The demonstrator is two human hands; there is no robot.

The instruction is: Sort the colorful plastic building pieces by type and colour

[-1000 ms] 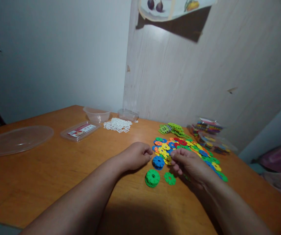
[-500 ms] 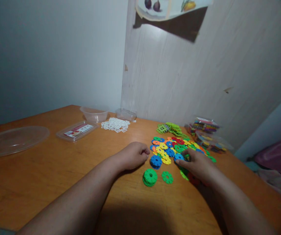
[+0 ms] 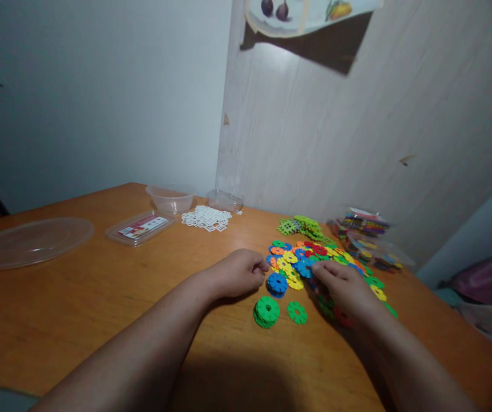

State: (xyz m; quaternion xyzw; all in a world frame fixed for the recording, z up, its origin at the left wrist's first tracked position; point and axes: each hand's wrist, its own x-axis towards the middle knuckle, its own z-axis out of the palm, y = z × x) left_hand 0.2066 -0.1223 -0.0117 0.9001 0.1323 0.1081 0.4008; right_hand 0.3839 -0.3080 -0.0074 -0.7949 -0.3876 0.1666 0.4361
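Note:
A spread of flat, notched plastic discs in several colours (image 3: 329, 253) lies on the wooden table (image 3: 100, 297). My right hand (image 3: 346, 289) rests on this spread, its fingertips pinched on a blue disc (image 3: 304, 267) at the pile's left edge. My left hand (image 3: 241, 272) lies on the table as a closed fist with nothing visible in it, just left of a small stack of blue discs (image 3: 277, 283). In front of both hands are a stack of green discs (image 3: 266, 312) and a single green disc (image 3: 297, 312).
A lime-green pile of pieces (image 3: 304, 226) and clear boxes of coloured pieces (image 3: 366, 229) sit at the back right. White square pieces (image 3: 206, 218), a clear tub (image 3: 170, 200), a small clear container (image 3: 224, 200), a clear tray with a card (image 3: 141, 227) and a large round clear lid (image 3: 27, 243) lie to the left.
My right hand reached right into the coloured pile, then drew back left with a blue disc at its fingertips. My left fist stayed put.

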